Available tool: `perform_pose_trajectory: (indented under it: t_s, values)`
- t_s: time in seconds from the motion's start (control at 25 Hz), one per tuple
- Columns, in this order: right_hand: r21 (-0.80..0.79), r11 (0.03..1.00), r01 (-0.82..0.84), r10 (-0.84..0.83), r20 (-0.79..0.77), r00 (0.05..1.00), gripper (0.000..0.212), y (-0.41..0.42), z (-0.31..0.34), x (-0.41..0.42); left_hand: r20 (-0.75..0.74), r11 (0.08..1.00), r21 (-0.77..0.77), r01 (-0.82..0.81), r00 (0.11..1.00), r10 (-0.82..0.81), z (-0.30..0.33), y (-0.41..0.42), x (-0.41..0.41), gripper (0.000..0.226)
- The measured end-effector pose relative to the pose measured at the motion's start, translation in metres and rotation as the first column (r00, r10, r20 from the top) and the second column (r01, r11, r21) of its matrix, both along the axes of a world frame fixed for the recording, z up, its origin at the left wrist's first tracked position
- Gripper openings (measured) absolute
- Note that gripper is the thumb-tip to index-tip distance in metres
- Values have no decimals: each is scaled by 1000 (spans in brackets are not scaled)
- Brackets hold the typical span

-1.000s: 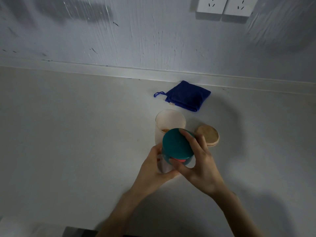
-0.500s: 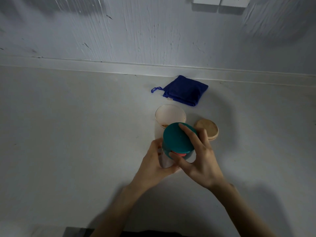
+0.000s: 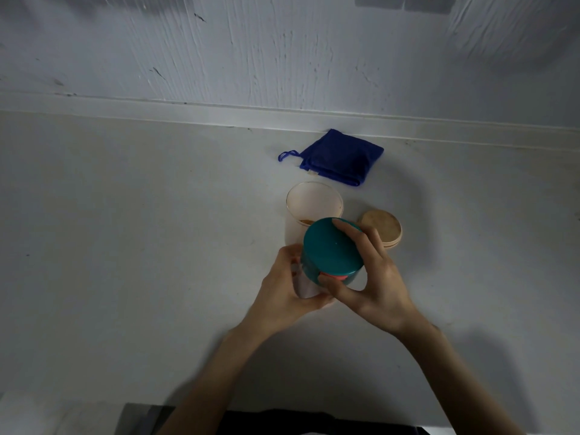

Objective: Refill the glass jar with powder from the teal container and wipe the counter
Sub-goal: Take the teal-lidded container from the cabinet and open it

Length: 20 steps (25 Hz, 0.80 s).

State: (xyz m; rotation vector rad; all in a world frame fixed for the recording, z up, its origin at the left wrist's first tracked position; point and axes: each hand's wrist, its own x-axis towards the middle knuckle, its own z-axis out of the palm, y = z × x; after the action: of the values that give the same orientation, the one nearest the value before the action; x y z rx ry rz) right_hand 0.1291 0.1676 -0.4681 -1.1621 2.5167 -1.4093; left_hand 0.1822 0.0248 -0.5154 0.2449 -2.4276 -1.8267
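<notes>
The teal container (image 3: 329, 249) with its round teal lid on top is held over the counter in both hands. My left hand (image 3: 287, 288) wraps its lower body from the left. My right hand (image 3: 368, 277) grips the lid rim, fingers over the top and thumb at a pink patch on its front. Just behind it stands the open glass jar (image 3: 314, 202), a little brown powder at its bottom. The jar's wooden lid (image 3: 384, 227) lies flat to the right, partly behind my right fingers.
A folded blue cloth (image 3: 337, 157) with a loop lies by the back wall behind the jar. The pale counter (image 3: 125, 246) spreads wide to the left and right. Its front edge runs along the bottom of the view.
Both hands keep the same hold on the teal container; my right fingers have shifted slightly around the lid. The view has tilted down a little.
</notes>
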Motion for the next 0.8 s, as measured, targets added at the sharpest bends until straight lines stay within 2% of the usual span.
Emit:
perform_pose_trajectory:
  t_s: [0.24, 0.44, 0.52, 0.68, 0.8]
  values:
    - [-31, 999, 33, -34, -29, 999, 62, -3, -2, 1, 2, 1000, -28, -1, 1000, 2, 3, 1, 1, 74]
    - [-39, 988, 152, -155, -108, 982, 64, -9, -5, 4, -12, 998, -58, -5, 1000, 5, 2, 5, 6, 74]
    - [-31, 978, 206, -208, -122, 971, 67, -13, -7, 9, 10, 997, -33, -75, 997, 75, 2, 18, 7, 72]
    - [-29, 985, 172, -174, -85, 981, 68, -12, -3, 9, -60, 945, -239, -222, 975, 214, 2, 37, 3, 72]
    - [13, 995, 96, -95, -101, 990, 66, -8, 3, 0, -31, 982, -83, -171, 985, 169, 8, 27, 1, 74]
